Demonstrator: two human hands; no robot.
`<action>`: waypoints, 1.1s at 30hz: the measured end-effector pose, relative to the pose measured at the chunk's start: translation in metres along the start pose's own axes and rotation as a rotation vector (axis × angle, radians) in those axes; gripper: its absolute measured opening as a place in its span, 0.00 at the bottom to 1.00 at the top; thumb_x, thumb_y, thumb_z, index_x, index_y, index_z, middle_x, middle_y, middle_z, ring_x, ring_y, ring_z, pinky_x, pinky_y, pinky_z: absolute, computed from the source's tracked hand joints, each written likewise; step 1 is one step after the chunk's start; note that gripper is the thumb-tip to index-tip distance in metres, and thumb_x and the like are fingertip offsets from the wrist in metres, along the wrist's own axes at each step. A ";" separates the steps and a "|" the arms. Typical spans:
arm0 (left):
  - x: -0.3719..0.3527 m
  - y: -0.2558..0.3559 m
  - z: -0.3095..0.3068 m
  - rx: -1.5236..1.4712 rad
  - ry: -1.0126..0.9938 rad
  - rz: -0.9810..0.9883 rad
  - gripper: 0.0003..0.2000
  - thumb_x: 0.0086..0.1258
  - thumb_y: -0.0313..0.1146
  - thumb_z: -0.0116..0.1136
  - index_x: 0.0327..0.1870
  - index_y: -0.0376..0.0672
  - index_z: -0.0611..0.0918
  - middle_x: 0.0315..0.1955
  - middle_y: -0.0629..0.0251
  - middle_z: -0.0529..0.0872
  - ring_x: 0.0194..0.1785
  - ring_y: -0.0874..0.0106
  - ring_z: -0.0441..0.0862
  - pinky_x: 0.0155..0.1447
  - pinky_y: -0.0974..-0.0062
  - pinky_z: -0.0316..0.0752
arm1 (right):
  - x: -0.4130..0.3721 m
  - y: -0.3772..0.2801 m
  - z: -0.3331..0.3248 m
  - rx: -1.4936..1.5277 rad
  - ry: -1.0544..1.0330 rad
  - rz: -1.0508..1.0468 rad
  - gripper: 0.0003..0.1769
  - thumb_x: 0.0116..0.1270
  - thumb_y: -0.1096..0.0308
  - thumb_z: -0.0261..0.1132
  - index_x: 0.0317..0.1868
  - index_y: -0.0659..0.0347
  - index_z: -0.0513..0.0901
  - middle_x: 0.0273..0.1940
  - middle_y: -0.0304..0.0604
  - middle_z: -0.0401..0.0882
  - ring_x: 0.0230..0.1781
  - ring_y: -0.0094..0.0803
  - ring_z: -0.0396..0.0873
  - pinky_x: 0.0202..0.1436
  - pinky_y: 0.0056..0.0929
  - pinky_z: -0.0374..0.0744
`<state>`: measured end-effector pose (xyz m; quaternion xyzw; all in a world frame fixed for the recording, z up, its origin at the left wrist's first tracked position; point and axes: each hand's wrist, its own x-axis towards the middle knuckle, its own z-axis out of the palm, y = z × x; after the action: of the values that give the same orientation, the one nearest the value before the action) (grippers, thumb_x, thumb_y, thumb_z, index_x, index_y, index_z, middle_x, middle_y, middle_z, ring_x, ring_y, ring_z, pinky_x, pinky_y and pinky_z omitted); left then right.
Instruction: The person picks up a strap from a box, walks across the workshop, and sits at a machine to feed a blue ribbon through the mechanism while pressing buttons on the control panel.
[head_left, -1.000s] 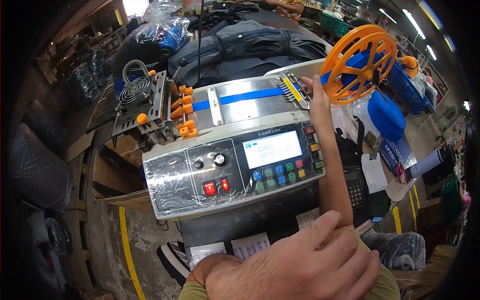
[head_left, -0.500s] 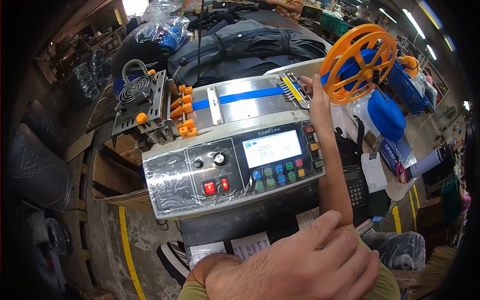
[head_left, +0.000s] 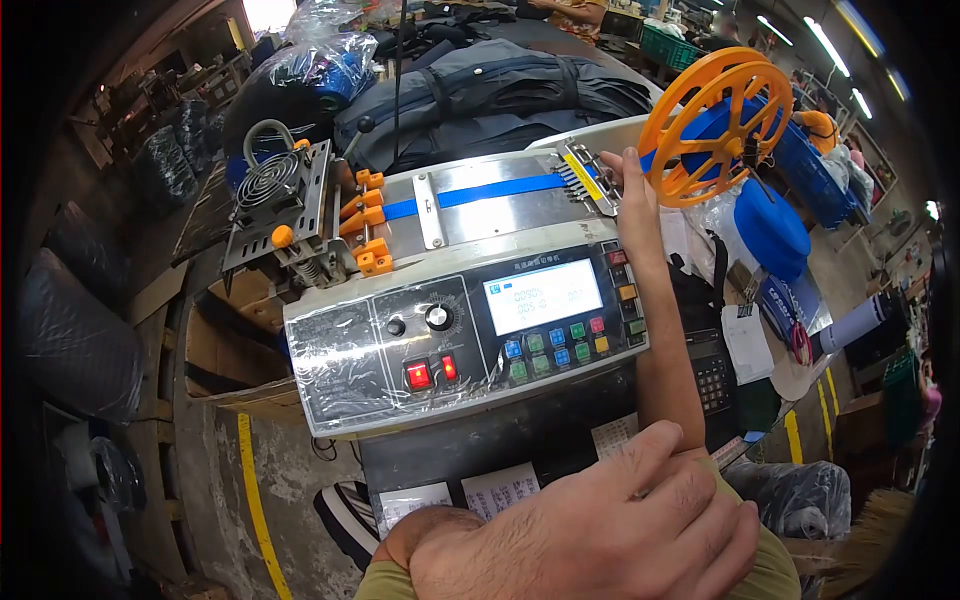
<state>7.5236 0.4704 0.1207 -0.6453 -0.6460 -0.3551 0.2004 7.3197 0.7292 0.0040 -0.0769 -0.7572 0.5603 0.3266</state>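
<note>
A blue tape (head_left: 500, 190) lies across the metal bed of a strip-cutting machine (head_left: 470, 330), between orange guides (head_left: 368, 222) and a pin guide with a yellow label (head_left: 588, 178). At the right end of that pin guide is my right hand (head_left: 635, 205), its visible fingers stretched and apart. The tape passes behind these fingers toward an orange reel (head_left: 715, 130) wound with blue. My left hand (head_left: 600, 520) is closed in a loose fist low in front of me. It overlaps my right forearm, its fingertips hidden, and nothing shows in it.
Dark bundled garments (head_left: 500, 95) are piled behind the machine. A blue tape roll (head_left: 772, 230) and a clipped paper pad (head_left: 748, 342) are at the right. A calculator (head_left: 712, 385) lies beside my right forearm. An open cardboard box (head_left: 235, 340) stands at the left.
</note>
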 end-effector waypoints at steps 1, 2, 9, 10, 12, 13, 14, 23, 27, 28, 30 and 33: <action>0.000 0.000 0.001 -0.001 0.006 -0.005 0.13 0.64 0.33 0.63 0.47 0.38 0.86 0.33 0.66 0.85 0.43 0.67 0.84 0.59 0.64 0.77 | 0.001 0.001 0.000 0.000 -0.003 -0.001 0.44 0.84 0.36 0.41 0.65 0.73 0.83 0.63 0.57 0.83 0.65 0.43 0.77 0.75 0.35 0.67; 0.001 0.002 0.008 -0.001 0.006 -0.005 0.13 0.64 0.33 0.63 0.47 0.38 0.86 0.33 0.66 0.85 0.43 0.67 0.84 0.59 0.64 0.77 | 0.001 0.001 0.000 0.000 -0.002 0.000 0.44 0.84 0.36 0.41 0.65 0.73 0.83 0.63 0.57 0.83 0.65 0.43 0.77 0.75 0.35 0.67; 0.003 0.003 0.036 0.183 0.386 -0.024 0.04 0.57 0.31 0.64 0.33 0.47 0.84 0.29 0.73 0.81 0.37 0.75 0.79 0.55 0.69 0.81 | 0.001 0.001 -0.002 -0.004 -0.016 0.003 0.46 0.83 0.33 0.42 0.66 0.73 0.82 0.64 0.60 0.82 0.69 0.46 0.76 0.77 0.35 0.65; 0.002 0.003 0.037 0.191 0.389 -0.022 0.04 0.58 0.31 0.64 0.34 0.47 0.84 0.30 0.73 0.81 0.37 0.75 0.79 0.55 0.68 0.81 | 0.001 0.002 -0.002 0.001 -0.016 0.003 0.46 0.83 0.33 0.42 0.66 0.73 0.82 0.64 0.59 0.82 0.69 0.45 0.76 0.77 0.35 0.65; 0.002 0.003 0.036 0.188 0.387 -0.025 0.04 0.58 0.31 0.64 0.33 0.47 0.84 0.29 0.73 0.80 0.37 0.75 0.79 0.55 0.69 0.81 | 0.001 0.001 -0.001 0.002 -0.017 -0.003 0.46 0.83 0.33 0.42 0.66 0.73 0.82 0.63 0.59 0.82 0.69 0.45 0.76 0.76 0.35 0.65; 0.002 0.003 0.036 0.185 0.384 -0.026 0.04 0.58 0.31 0.65 0.33 0.47 0.84 0.29 0.73 0.80 0.37 0.75 0.79 0.55 0.69 0.81 | 0.000 0.000 -0.001 0.003 -0.017 -0.009 0.46 0.83 0.33 0.42 0.65 0.73 0.82 0.63 0.59 0.82 0.68 0.45 0.76 0.76 0.35 0.66; 0.002 0.002 0.026 0.185 0.384 -0.026 0.04 0.58 0.31 0.65 0.33 0.47 0.84 0.29 0.73 0.80 0.37 0.75 0.79 0.55 0.69 0.81 | -0.001 -0.002 -0.001 0.003 -0.017 -0.008 0.46 0.83 0.33 0.42 0.65 0.73 0.82 0.63 0.59 0.82 0.68 0.45 0.76 0.76 0.35 0.66; 0.002 0.004 0.033 0.177 0.335 -0.036 0.03 0.57 0.31 0.65 0.32 0.47 0.84 0.28 0.73 0.80 0.36 0.75 0.79 0.55 0.69 0.80 | -0.001 -0.003 -0.001 -0.003 -0.008 0.006 0.44 0.85 0.36 0.41 0.65 0.71 0.83 0.63 0.57 0.83 0.66 0.44 0.77 0.76 0.36 0.66; 0.003 0.004 0.032 0.157 0.352 -0.058 0.03 0.57 0.31 0.66 0.31 0.47 0.84 0.27 0.73 0.80 0.36 0.75 0.79 0.54 0.69 0.80 | -0.001 -0.002 0.000 -0.001 -0.008 0.004 0.44 0.84 0.36 0.41 0.65 0.71 0.83 0.62 0.57 0.84 0.65 0.43 0.77 0.75 0.35 0.67; 0.004 0.003 0.031 0.157 0.351 -0.056 0.04 0.56 0.31 0.66 0.32 0.47 0.84 0.27 0.73 0.80 0.35 0.75 0.79 0.54 0.69 0.80 | -0.001 -0.002 0.000 0.004 -0.005 0.004 0.44 0.84 0.36 0.42 0.65 0.72 0.83 0.62 0.57 0.84 0.65 0.42 0.77 0.75 0.35 0.67; 0.000 0.000 0.009 0.084 0.176 -0.027 0.08 0.60 0.32 0.64 0.40 0.43 0.85 0.30 0.70 0.82 0.39 0.71 0.81 0.56 0.67 0.78 | -0.002 -0.004 0.000 0.001 -0.003 -0.002 0.44 0.84 0.36 0.42 0.65 0.72 0.83 0.62 0.57 0.84 0.65 0.42 0.77 0.75 0.35 0.67; -0.001 -0.001 0.000 0.006 0.001 -0.001 0.13 0.64 0.33 0.63 0.48 0.39 0.86 0.32 0.66 0.84 0.42 0.68 0.84 0.57 0.65 0.77 | 0.000 0.000 0.000 0.008 -0.003 -0.007 0.44 0.84 0.36 0.42 0.65 0.72 0.83 0.61 0.56 0.84 0.65 0.42 0.77 0.75 0.35 0.67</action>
<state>7.5227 0.4702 0.1197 -0.6441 -0.6475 -0.3534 0.2024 7.3195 0.7295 0.0036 -0.0721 -0.7556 0.5624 0.3279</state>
